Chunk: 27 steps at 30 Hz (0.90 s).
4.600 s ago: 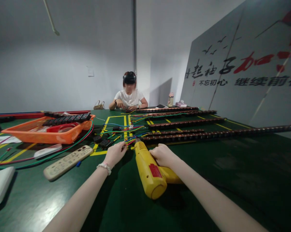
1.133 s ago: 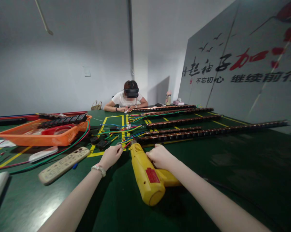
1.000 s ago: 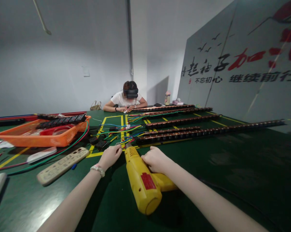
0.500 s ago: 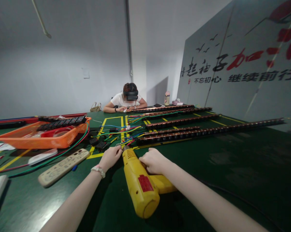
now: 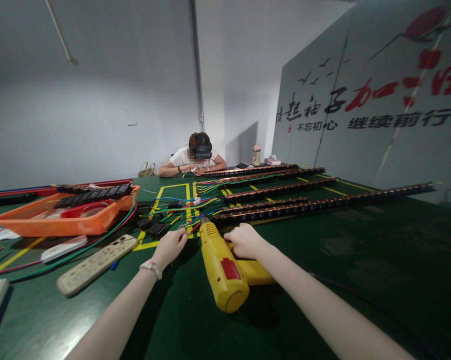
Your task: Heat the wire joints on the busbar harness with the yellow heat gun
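A yellow heat gun (image 5: pixel 225 270) with a red label is gripped in my right hand (image 5: pixel 244 241), its nozzle pointing forward at the wire ends beside a long dark strip. My left hand (image 5: pixel 171 246) is closed at the ends of thin coloured wires (image 5: pixel 190 227), just left of the nozzle; its fingertips are partly hidden. Those wires run to the near ends of several long strips with copper-coloured edges (image 5: pixel 323 202), lying across the green table.
An orange basket (image 5: pixel 94 226) with dark parts stands at the left, near a beige power strip (image 5: pixel 98 265), loose cables and black connectors (image 5: pixel 156 229). Across the table a person (image 5: pixel 199 155) leans over a strip. A bottle (image 5: pixel 256 155) stands behind.
The heat gun and my right hand have moved slightly right and forward, its nozzle now farther from my left hand. The view has shifted slightly. The person's hands across the table have moved a little.
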Tool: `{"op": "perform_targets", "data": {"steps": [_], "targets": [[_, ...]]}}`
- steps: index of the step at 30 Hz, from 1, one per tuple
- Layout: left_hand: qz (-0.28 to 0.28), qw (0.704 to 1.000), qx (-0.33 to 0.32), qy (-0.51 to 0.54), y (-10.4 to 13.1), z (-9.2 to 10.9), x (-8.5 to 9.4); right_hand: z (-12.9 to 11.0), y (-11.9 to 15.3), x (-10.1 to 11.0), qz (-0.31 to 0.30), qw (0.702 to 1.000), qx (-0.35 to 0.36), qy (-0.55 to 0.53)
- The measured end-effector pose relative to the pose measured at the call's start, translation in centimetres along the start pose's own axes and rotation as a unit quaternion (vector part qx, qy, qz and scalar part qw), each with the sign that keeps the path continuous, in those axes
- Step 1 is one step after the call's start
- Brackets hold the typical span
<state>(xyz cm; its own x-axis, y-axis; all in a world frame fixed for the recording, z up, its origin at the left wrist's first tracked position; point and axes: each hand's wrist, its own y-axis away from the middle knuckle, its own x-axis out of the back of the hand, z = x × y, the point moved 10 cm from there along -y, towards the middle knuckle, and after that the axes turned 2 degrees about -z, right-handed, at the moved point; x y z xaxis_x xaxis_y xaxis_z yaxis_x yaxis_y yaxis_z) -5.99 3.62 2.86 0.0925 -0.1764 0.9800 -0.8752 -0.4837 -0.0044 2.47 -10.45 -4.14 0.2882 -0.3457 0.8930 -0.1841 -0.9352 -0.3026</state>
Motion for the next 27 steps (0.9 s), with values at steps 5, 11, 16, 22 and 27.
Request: {"op": "perform_targets", "data": {"steps": [5, 11, 16, 22, 27], "targets": [[-0.002, 1.000, -0.001, 0.009, -0.1, -0.2, -0.1, 0.3, 0.1, -0.2, -0.010, 1.000, -0.002, 0.010], [-0.006, 1.000, 0.001, 0.005, -0.1, -0.2, -0.3, -0.5, 0.0, -0.6, -0.016, 0.999, 0.029, 0.017], [-0.014, 1.000, 0.002, 0.002, -0.1, -0.1, -0.4, -2.3, 0.1, -0.5, -0.022, 0.998, 0.056, 0.015], [-0.012, 1.000, -0.007, 0.002, -0.1, 0.1, -0.3, -4.8, 0.1, -0.3, -0.002, 0.994, 0.106, 0.010], [-0.015, 1.000, -0.006, 0.002, -0.1, 0.0, -0.3, -5.0, 0.0, -0.5, -0.001, 0.993, 0.116, 0.006]]}}
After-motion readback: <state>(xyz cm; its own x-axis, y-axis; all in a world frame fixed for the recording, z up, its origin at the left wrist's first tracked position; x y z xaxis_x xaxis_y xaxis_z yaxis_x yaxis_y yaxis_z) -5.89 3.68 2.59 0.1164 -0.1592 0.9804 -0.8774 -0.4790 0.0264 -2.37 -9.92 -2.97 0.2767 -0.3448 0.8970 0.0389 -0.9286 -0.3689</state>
